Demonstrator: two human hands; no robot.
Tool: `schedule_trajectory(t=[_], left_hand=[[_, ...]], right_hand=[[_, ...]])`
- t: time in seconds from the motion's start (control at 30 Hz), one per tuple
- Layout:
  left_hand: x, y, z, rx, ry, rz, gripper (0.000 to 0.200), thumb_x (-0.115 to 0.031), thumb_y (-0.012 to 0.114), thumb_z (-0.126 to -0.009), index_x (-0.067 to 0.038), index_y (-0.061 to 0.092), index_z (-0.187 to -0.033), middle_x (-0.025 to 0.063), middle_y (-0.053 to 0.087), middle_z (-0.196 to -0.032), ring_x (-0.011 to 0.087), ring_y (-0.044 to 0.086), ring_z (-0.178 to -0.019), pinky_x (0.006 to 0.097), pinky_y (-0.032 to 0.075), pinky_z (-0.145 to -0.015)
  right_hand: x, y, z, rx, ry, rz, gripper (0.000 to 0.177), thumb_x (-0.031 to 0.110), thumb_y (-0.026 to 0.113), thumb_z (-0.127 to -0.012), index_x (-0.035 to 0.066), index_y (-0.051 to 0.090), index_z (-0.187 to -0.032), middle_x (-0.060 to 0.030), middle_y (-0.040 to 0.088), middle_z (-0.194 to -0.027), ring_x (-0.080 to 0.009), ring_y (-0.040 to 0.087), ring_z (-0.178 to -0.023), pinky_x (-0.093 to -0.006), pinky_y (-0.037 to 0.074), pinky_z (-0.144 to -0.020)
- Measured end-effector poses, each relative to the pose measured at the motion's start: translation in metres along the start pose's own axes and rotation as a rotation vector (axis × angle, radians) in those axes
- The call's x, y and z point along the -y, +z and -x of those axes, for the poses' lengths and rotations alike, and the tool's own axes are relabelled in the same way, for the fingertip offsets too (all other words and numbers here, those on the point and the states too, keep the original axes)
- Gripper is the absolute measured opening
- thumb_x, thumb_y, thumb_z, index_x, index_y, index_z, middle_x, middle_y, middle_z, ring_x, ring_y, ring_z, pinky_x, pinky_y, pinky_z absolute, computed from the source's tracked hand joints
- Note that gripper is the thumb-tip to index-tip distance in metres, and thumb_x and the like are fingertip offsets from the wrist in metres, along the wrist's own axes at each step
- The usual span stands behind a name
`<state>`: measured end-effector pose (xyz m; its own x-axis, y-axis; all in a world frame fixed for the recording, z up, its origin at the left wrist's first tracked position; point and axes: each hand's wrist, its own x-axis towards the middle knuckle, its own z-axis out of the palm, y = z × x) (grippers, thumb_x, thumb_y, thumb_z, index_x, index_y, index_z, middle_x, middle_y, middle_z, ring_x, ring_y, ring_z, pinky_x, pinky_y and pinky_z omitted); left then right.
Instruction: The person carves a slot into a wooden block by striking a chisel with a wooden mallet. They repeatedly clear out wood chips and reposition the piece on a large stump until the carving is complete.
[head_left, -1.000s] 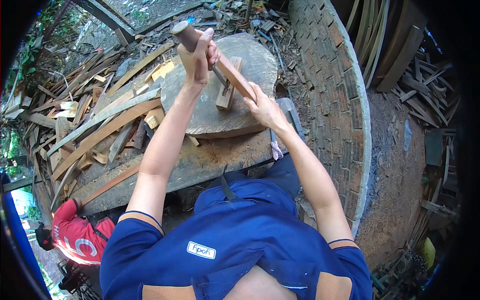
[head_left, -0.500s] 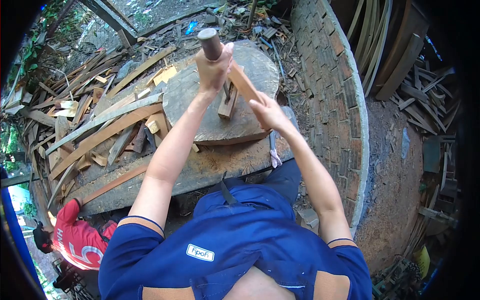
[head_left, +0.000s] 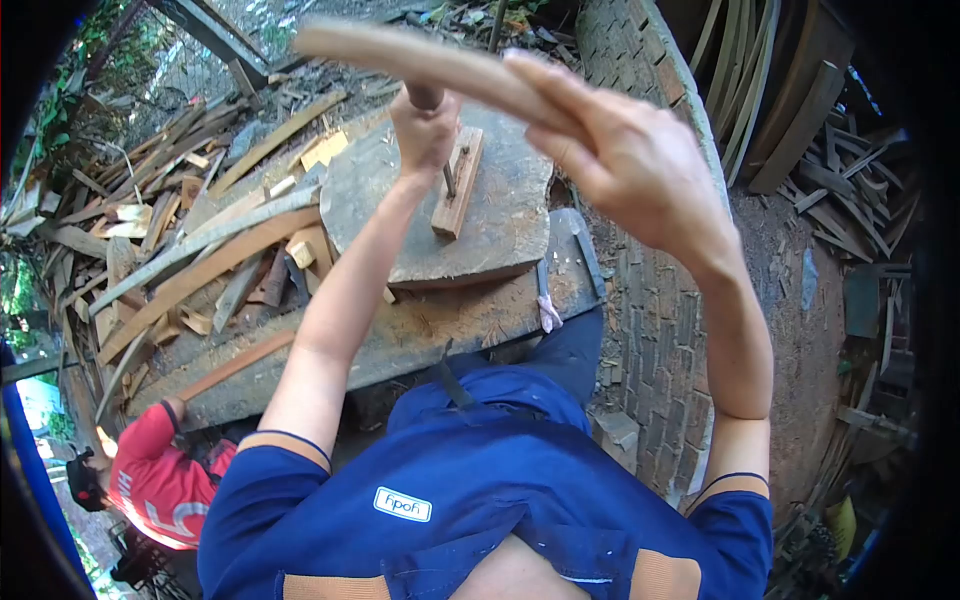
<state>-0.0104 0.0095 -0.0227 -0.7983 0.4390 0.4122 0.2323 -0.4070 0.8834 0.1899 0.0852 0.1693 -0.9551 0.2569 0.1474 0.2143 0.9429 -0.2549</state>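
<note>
On the bench sits the round wooden slab, and on the slab lies the slotted wood block, ahead of me and just left of the slab's middle. The block's long axis runs away from me, its far end leaning a little to my right. My left hand is the nearer one, over the block's left side; my right hand is higher and well to the right. The right is closed round one end of a wooden bar, which reaches leftward across my view, over the left fist. The left is wrapped tight round the handle of the chisel, whose shank points down at the block's near part; I cannot make out how deep its tip sits.

Counting down in size, I have one bench, one slab, one bar, one block and one chisel, with one hand on the bar and one on the chisel.
</note>
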Motion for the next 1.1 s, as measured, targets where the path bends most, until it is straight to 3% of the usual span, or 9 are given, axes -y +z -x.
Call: schedule_trajectory(t=[0.17,0.2,0.33,0.43,0.5,0.57,0.73,0.93,1.1], left_hand=[[-0.011,-0.002,0.01,-0.004,-0.077,0.025,0.014,-0.002,0.063,-0.088,-0.004,0.053,-0.078,-0.0002,0.053,-0.063,0.0075,0.048,-0.047,0.0232,0.042,-0.044],[-0.011,-0.002,0.009,0.009,-0.03,0.027,0.016,-0.002,0.064,-0.088,-0.005,0.052,-0.078,-0.0001,0.052,-0.063,0.0076,0.048,-0.047,0.0235,0.042,-0.044],[-0.02,-0.005,0.008,-0.057,-0.121,0.128,0.019,-0.003,0.066,-0.087,-0.007,0.053,-0.074,-0.0005,0.053,-0.057,0.0077,0.052,-0.045,0.0217,0.043,-0.041],[-0.032,-0.006,0.014,-0.126,-0.105,0.04,0.02,-0.003,0.066,-0.087,-0.006,0.052,-0.073,-0.0002,0.053,-0.058,0.0077,0.052,-0.045,0.0217,0.042,-0.041],[-0.022,-0.012,0.013,-0.066,-0.097,0.13,0.018,-0.005,0.068,-0.087,-0.006,0.051,-0.084,-0.0006,0.05,-0.061,0.0073,0.047,-0.046,0.0232,0.039,-0.043],[-0.026,-0.013,0.016,-0.158,-0.103,0.179,0.019,-0.004,0.067,-0.087,-0.007,0.049,-0.085,-0.0011,0.048,-0.06,0.0073,0.047,-0.046,0.0231,0.039,-0.042],[-0.022,-0.044,0.022,-0.555,-0.195,0.33,0.017,-0.01,0.065,-0.089,-0.005,0.05,-0.083,0.0004,0.052,-0.056,0.0076,0.048,-0.042,0.0222,0.046,-0.036],[0.002,-0.086,0.016,-0.898,-0.42,0.6,0.032,-0.023,0.065,-0.092,-0.014,0.04,-0.073,-0.002,0.045,-0.056,0.0062,0.043,-0.043,0.0258,0.036,-0.039],[-0.038,-0.056,0.007,-0.621,-0.241,0.493,0.026,-0.019,0.064,-0.09,-0.012,0.045,-0.074,-0.0024,0.048,-0.052,0.007,0.044,-0.039,0.0245,0.038,-0.036]], right_hand=[[0.0,0.024,-0.001,-0.272,-0.015,-0.381,0.05,0.034,0.053,-0.096,0.021,0.044,-0.144,-0.0218,0.071,-0.094,-0.0383,0.07,-0.085,-0.0487,0.056,-0.076],[0.001,0.021,-0.001,0.054,0.114,-0.186,0.051,0.036,0.051,-0.097,0.021,0.043,-0.145,-0.0212,0.071,-0.096,-0.0385,0.07,-0.09,-0.0494,0.055,-0.082],[-0.02,0.043,-0.004,0.057,0.072,-0.313,0.054,0.038,0.049,-0.097,0.021,0.038,-0.148,-0.0228,0.068,-0.108,-0.0303,0.07,-0.093,-0.0466,0.054,-0.086],[-0.03,0.083,-0.009,0.184,0.376,-0.688,0.059,0.038,0.047,-0.098,0.02,0.031,-0.152,-0.0193,0.063,-0.121,-0.0202,0.066,-0.081,-0.044,0.055,-0.082],[-0.04,0.124,-0.009,0.385,0.45,-0.604,0.06,0.035,0.045,-0.1,0.014,0.027,-0.153,-0.0181,0.062,-0.127,-0.0239,0.067,-0.096,-0.0469,0.055,-0.088],[-0.056,0.173,0.003,0.366,0.426,-0.384,0.06,0.038,0.048,-0.096,0.023,0.03,-0.152,-0.023,0.06,-0.129,-0.0394,0.061,-0.115,-0.0526,0.048,-0.097],[-0.043,0.195,0.016,0.342,0.465,-0.346,0.06,0.043,0.048,-0.096,0.027,0.028,-0.15,-0.0268,0.061,-0.122,-0.0485,0.058,-0.111,-0.0535,0.046,-0.097],[-0.038,0.2,0.019,0.295,0.447,-0.343,0.059,0.039,0.05,-0.095,0.024,0.031,-0.149,-0.0297,0.065,-0.111,-0.0476,0.062,-0.105,-0.0541,0.047,-0.094],[-0.038,0.199,0.018,0.285,0.434,-0.36,0.058,0.037,0.05,-0.095,0.022,0.031,-0.148,-0.0295,0.065,-0.11,-0.0481,0.062,-0.105,-0.0543,0.047,-0.093]])
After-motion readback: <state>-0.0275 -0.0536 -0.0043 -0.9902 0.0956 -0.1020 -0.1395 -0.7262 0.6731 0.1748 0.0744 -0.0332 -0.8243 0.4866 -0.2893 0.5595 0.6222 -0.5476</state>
